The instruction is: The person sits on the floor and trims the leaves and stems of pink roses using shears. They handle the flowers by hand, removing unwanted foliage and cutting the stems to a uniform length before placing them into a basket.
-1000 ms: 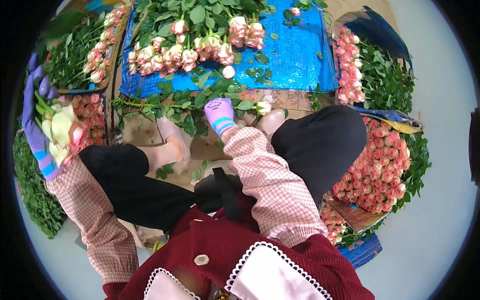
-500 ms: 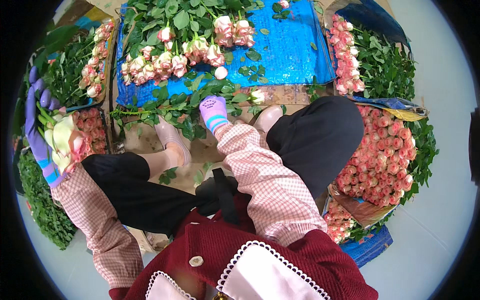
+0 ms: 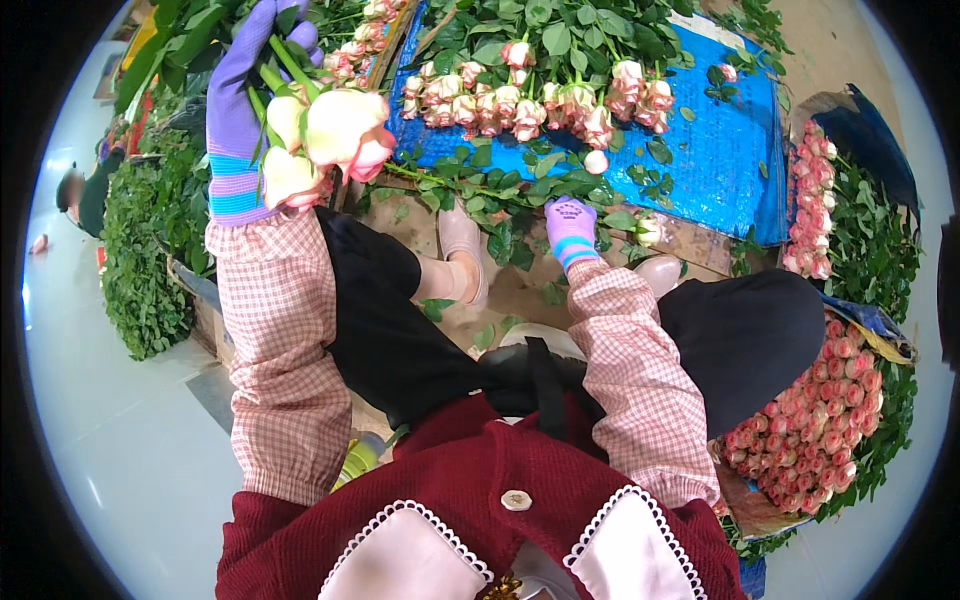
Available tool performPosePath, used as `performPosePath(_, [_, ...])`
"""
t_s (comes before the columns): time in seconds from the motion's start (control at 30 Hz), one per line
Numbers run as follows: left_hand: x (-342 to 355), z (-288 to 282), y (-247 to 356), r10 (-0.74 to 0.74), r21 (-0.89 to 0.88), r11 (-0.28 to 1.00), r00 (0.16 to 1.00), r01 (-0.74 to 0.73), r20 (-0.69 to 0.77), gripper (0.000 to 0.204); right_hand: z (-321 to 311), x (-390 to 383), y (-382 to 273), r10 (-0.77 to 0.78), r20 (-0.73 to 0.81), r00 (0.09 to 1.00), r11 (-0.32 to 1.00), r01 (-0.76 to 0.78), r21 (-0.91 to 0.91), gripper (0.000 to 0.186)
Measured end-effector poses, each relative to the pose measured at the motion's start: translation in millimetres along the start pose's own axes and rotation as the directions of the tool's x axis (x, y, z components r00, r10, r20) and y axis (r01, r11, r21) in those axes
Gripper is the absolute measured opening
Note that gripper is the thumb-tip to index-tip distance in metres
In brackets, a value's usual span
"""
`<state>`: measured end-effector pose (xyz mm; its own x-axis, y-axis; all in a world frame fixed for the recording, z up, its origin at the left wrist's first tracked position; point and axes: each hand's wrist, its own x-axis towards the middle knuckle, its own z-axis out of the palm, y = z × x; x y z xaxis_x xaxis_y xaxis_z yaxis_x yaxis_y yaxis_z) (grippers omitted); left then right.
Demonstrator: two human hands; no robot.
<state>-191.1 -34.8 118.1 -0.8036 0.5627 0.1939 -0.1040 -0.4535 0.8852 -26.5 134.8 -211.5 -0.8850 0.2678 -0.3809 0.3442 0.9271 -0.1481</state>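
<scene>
My left hand (image 3: 255, 120), in a purple glove, grips several cream and pink roses (image 3: 340, 130) by their green stems, held up at the upper left. Near the middle, my gloved right hand (image 3: 571, 225) is curled over a long leafy rose stem (image 3: 465, 185), its fingertips turned away from view. A pale rose head (image 3: 649, 230) lies just right of that hand. Beyond it, a blue sheet (image 3: 725, 170) bears a row of pink-white roses (image 3: 525, 110) with leafy stems and loose leaves.
Packed bunches of roses stand at the right (image 3: 810, 200) and lower right (image 3: 810, 420). Dense foliage (image 3: 145, 255) fills the left side. Another person (image 3: 82, 195) is at the far left edge. My legs and feet (image 3: 460, 240) are beneath my arms.
The view has swung left, shifting the scene rightward in the picture. My left hand has risen with its roses. My right hand stays curled among the leafy stems.
</scene>
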Motion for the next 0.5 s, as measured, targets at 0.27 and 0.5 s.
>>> performPosePath(0.27, [9.3, 1.6, -0.8, 0.038, 0.130, 0.991, 0.988, -0.018, -0.149, 0.041, -20.4, -2.8, 1.9, 0.044, -0.043, 0.998, 0.992, -0.038, 0.119, 0.019])
performPosePath(0.5, [22.3, -35.8, 0.3, 0.115, 0.365, 0.930, 0.976, -0.040, -0.187, 0.038, -135.1, -18.9, 76.0, 0.210, -0.279, 0.937, 0.813, -0.009, 0.583, 0.016])
